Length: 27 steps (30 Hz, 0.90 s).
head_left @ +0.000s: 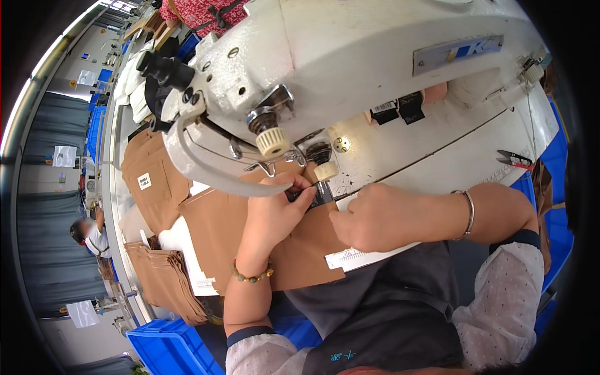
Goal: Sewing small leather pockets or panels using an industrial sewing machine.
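Note:
A brown fabric panel (231, 228) lies on the white sewing machine bed and hangs over its front edge. At the presser foot area, my left hand (272, 215) rests on the panel, thumb and forefinger pinched together at a small dark piece. Part of that piece is hidden by the fingers and the machine, so its kind is unclear. My right hand (375, 219) is curled closed at the panel's right edge, knuckles up; whatever its fingers hold is hidden. Above both hands stands the white sewing machine (350, 56), its curved white guard (215, 172) passing over the panel.
Brown cut pieces (153, 181) lie left, with a folded brown stack (162, 281) nearer me. Black labels (397, 110) sit behind the machine bed's seam. Thread snips (515, 159) lie at right. A blue bin (175, 350) stands below left. Other people are at work beyond.

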### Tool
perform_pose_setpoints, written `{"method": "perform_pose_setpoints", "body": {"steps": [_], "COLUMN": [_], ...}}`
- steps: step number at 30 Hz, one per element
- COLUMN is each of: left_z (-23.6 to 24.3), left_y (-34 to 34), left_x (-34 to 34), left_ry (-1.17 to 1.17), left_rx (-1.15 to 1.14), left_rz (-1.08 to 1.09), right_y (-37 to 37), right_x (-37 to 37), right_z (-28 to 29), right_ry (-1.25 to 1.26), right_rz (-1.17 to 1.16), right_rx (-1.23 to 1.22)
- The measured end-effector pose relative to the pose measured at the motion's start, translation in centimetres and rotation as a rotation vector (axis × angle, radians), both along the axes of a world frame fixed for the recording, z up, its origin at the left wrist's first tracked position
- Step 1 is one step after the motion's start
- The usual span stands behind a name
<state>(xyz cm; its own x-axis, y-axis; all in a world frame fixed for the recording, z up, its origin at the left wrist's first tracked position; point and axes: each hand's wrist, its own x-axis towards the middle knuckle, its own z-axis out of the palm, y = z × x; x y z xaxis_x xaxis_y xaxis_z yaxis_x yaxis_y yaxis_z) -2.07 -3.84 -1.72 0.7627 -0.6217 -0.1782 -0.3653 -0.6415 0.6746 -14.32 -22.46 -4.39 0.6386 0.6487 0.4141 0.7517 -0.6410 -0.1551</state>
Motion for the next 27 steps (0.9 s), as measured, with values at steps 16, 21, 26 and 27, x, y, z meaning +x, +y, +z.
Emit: {"method": "perform_pose_setpoints", "body": {"steps": [16,21,26,27], "left_z": [0.0,-0.4,-0.5,-0.4], "left_y": [0.1,0.3,0.3,0.2], "left_x": [0.1,0.3,0.2,0.2], "left_ry": [-0.063,-0.027,-0.024,-0.028], "left_rx": [0.055,0.029,0.011,0.02], "left_rz": [-0.04,-0.031,-0.036,-0.037], "right_y": [-1.5,-1.9,-1.8,-1.5], "right_x": [2.1,2.2,2.1,2.1], "right_z": [-0.6,0.1,-0.3,-1.0], "right_ry": [-0.019,-0.02,0.051,0.052], "right_rz": [-0.376,-0.392,-0.325,-0.327], "right_rx": [0.062,0.051,0.017,0.017]}}
